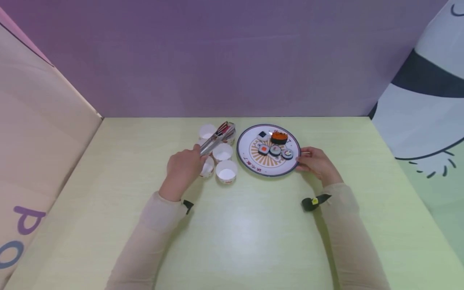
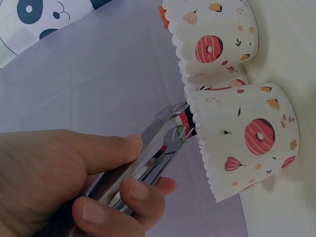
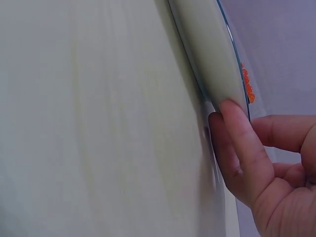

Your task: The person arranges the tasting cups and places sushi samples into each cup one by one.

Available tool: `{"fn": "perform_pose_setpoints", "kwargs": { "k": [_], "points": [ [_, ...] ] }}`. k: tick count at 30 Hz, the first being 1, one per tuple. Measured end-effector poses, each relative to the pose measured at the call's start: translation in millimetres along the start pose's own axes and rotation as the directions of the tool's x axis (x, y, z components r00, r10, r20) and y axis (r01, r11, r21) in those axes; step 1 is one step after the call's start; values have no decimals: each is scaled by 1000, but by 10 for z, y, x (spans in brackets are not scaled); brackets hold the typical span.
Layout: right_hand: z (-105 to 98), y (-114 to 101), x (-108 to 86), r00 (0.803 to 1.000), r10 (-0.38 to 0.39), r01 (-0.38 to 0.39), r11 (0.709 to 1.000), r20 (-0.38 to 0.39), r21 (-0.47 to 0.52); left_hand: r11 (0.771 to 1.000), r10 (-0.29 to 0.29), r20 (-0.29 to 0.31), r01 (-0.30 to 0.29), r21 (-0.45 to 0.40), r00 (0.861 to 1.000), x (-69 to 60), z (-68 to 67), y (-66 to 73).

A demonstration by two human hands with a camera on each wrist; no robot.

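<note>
My left hand (image 1: pixel 185 167) grips metal tongs (image 1: pixel 214 141) over the paper cups. Between the tong tips in the left wrist view is a small red, white and black piece (image 2: pixel 186 120), partly hidden by a cup's scalloped rim. My right hand (image 1: pixel 317 163) pinches the right rim of a round white plate (image 1: pixel 246 151) with a dark blue edge. On the plate lie several toy-like sushi pieces: an orange roe sushi (image 1: pixel 279 138), sushi rolls (image 1: pixel 275 150) and a white piece with a dark square top (image 1: pixel 263 136). The right wrist view shows the plate's underside (image 3: pixel 207 49).
Several white paper cups (image 1: pixel 226 171) with a doughnut print cluster left of the plate, under the tongs. The pale wooden table (image 1: pixel 243 237) reaches back to a purple wall panel (image 1: pixel 232 60). Printed panels stand at the left and right sides.
</note>
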State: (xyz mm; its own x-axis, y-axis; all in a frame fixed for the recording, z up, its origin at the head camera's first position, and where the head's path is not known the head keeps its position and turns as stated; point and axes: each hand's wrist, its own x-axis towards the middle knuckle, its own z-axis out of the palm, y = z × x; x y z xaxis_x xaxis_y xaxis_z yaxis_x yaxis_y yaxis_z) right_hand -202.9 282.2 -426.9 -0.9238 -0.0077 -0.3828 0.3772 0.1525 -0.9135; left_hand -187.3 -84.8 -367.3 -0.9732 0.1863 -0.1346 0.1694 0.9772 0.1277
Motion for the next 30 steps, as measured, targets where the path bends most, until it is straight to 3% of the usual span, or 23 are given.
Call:
{"fn": "perform_pose_setpoints", "kwargs": {
  "k": [30],
  "points": [
    [6,-3,-11,1000,1,-1,1000,7,-9,1000,-8,50,8,-6,999,8,-30,10]
  ]
}}
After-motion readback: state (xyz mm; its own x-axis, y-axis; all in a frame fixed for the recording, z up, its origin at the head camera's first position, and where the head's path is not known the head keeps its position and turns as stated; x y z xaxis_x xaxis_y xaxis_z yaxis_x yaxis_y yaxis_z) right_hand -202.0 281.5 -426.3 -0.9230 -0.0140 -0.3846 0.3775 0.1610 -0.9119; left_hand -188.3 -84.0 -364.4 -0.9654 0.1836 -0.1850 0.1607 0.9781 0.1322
